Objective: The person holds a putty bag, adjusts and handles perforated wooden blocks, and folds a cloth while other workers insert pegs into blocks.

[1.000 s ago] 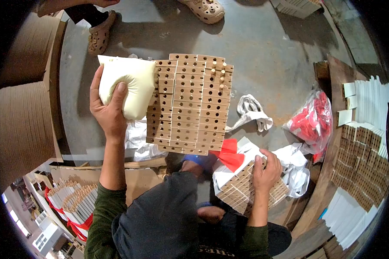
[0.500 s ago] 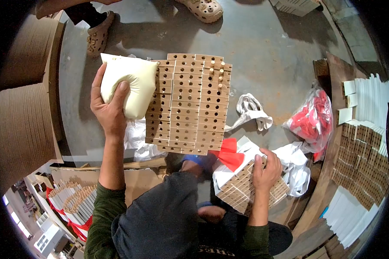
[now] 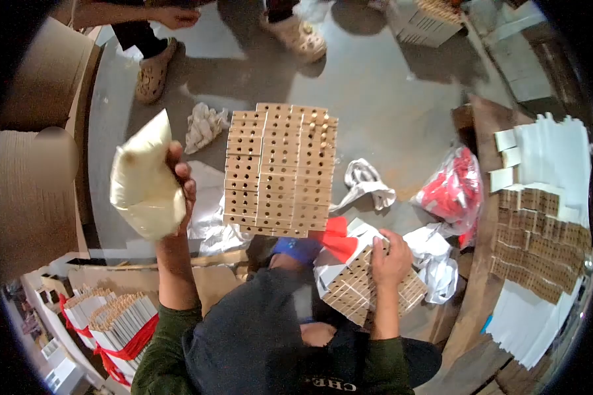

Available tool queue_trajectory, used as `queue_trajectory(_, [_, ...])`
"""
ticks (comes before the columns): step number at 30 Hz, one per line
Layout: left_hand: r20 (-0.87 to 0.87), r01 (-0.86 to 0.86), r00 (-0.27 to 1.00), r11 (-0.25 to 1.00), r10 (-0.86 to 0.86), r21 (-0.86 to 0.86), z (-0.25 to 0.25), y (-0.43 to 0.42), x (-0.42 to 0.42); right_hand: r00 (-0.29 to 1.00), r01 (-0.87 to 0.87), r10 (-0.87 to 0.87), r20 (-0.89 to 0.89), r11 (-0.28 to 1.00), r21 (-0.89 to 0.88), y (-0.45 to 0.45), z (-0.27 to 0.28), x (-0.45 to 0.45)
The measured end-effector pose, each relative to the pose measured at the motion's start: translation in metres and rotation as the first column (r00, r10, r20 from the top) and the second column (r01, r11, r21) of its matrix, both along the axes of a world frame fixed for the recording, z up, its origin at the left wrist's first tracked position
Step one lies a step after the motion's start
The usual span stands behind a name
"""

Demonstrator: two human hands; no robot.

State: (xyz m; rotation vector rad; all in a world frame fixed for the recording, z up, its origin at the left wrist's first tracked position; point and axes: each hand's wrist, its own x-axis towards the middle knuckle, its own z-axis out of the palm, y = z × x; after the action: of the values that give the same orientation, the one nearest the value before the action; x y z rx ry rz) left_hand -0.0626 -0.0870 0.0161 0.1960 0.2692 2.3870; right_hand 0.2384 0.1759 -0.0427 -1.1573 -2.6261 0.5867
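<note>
A plump, pale yellow plastic bag (image 3: 145,187) is held up in my left hand (image 3: 183,178), whose fingers are wrapped round its right side. Its pointed corner sticks upward. Right of it stands a block of brown cardboard pieces (image 3: 280,178) with rows of round holes; several small pegs stick up in its upper right holes. My right hand (image 3: 390,263) grips the upper edge of a smaller bundle of holed pieces (image 3: 356,280) by my lap, its fingers curled over the edge. This bundle has white sides and a red strap (image 3: 339,240) at its upper left.
White cloth-like wraps (image 3: 369,184) lie on the floor. A clear bag of red material (image 3: 456,191) stands at right, near stacked holed bundles (image 3: 534,237). Stacked cardboard (image 3: 36,197) lines the left. Another person's clogs (image 3: 155,76) are at the far side.
My left hand has turned the yellow bag and carried it left, away from the large block. Its corner now points up. The other person's hand has come further into view.
</note>
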Motion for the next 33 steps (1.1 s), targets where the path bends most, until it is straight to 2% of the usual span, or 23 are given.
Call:
queue_trajectory(3, [0.096,-0.066,0.994,0.990,0.053,0.128,-0.022,-0.006,0.016,0.993,0.009,-0.010,-0.119,1.000,-0.009,0.000,0.008,0.000])
queue_trajectory(4, [0.122,-0.033,0.992,0.992,0.018,0.121,-0.023,-0.010,0.022,0.979,0.027,-0.011,-0.201,0.997,0.074,0.000,0.001,0.005])
queue_trajectory(6, [0.137,-0.033,0.990,0.997,0.023,0.070,-0.007,-0.013,0.039,0.965,0.070,-0.040,-0.259,0.992,0.108,-0.008,0.005,0.005])
queue_trajectory(7, [0.168,-0.034,0.986,0.990,0.010,0.139,-0.004,-0.014,0.045,0.952,0.113,-0.072,-0.298,0.986,0.120,-0.011,0.013,0.005])
queue_trajectory(9, [0.131,0.011,0.990,0.969,-0.045,0.245,-0.010,-0.029,0.049,0.949,0.037,-0.055,-0.310,0.997,-0.063,-0.021,0.035,0.009])
queue_trajectory(10, [0.122,0.088,0.984,0.950,-0.130,0.299,0.003,-0.020,0.059,0.888,-0.003,-0.060,-0.456,0.991,-0.137,-0.031,0.044,0.013])
queue_trajectory(11, [0.079,0.106,0.987,0.944,-0.137,0.313,0.033,-0.017,0.068,0.864,0.087,-0.163,-0.476,0.980,-0.177,-0.046,0.043,0.009])
queue_trajectory(12, [0.037,0.121,0.989,0.940,-0.140,0.319,0.070,-0.022,0.073,0.835,-0.037,-0.032,-0.549,0.993,-0.115,-0.052,0.064,0.010])
queue_trajectory(13, [-0.005,0.128,0.991,0.940,-0.133,0.316,0.099,-0.030,0.076,0.781,-0.025,-0.147,-0.607,0.964,-0.265,-0.066,0.095,0.008])
queue_trajectory(15, [-0.180,0.154,0.975,0.981,-0.131,0.120,0.120,-0.050,0.069,0.767,-0.054,-0.140,-0.627,0.958,-0.281,-0.087,0.124,0.015])
queue_trajectory(16, [-0.221,0.183,0.961,0.982,-0.169,0.047,0.120,-0.063,0.062,0.574,-0.184,-0.190,-0.797,0.918,-0.351,-0.100,0.126,0.013])
queue_trajectory(17, [-0.213,0.196,0.960,0.979,-0.181,0.049,0.146,-0.058,0.082,0.596,-0.156,-0.159,-0.787,0.939,-0.308,-0.111,0.131,0.017])
queue_trajectory(18, [-0.206,0.208,0.959,0.977,-0.194,0.051,0.171,-0.055,0.101,0.585,-0.178,-0.219,-0.781,0.905,-0.387,-0.125,0.136,0.022])
queue_trajectory(19, [-0.025,0.048,0.998,0.993,-0.051,-0.112,0.198,-0.044,0.126,0.575,-0.208,-0.275,-0.771,0.862,-0.462,-0.138,0.142,0.026])
queue_trajectory(21, [0.110,-0.093,0.985,0.953,0.130,-0.289,0.228,-0.029,0.166,0.527,-0.277,-0.237,-0.816,0.860,-0.429,-0.158,0.160,0.028])
queue_trajectory(22, [-0.009,-0.143,0.988,0.871,0.157,-0.471,0.236,-0.022,0.182,0.492,-0.352,-0.187,-0.850,0.850,-0.391,-0.165,0.170,0.028])
queue_trajectory(24, [-0.249,-0.288,0.957,0.598,0.150,-0.748,0.241,-0.009,0.207,0.436,-0.541,-0.171,-0.883,0.735,-0.409,-0.179,0.190,0.030])
queue_trajectory(26, [-0.417,-0.366,0.907,0.596,0.057,-0.715,0.189,-0.020,0.204,0.388,-0.591,-0.135,-0.912,0.722,-0.359,-0.191,0.211,0.030])
queue_trajectory(27, [-0.495,-0.407,0.868,0.598,0.018,-0.691,0.163,-0.026,0.202,0.325,-0.649,-0.241,-0.914,0.647,-0.401,-0.198,0.218,0.031])
queue_trajectory(28, [-0.411,-0.283,0.912,0.716,-0.006,-0.639,0.167,-0.019,0.223,0.270,-0.707,-0.348,-0.898,0.561,-0.430,-0.204,0.220,0.032])
queue_trajectory(29, [-0.327,-0.156,0.944,0.814,-0.044,-0.560,0.173,-0.011,0.249,0.173,-0.757,-0.356,-0.918,0.549,-0.355,-0.208,0.211,0.028])
queue_trajectory(31, [-0.175,0.079,0.974,0.938,-0.145,-0.336,0.177,0.000,0.280,0.202,-0.823,-0.520,-0.830,0.370,-0.432,-0.225,0.171,0.030])
queue_trajectory(33, [-0.348,-0.037,0.916,0.822,-0.200,-0.569,0.148,-0.004,0.283,0.206,-0.764,-0.733,-0.648,0.293,-0.575,-0.231,0.129,0.039])
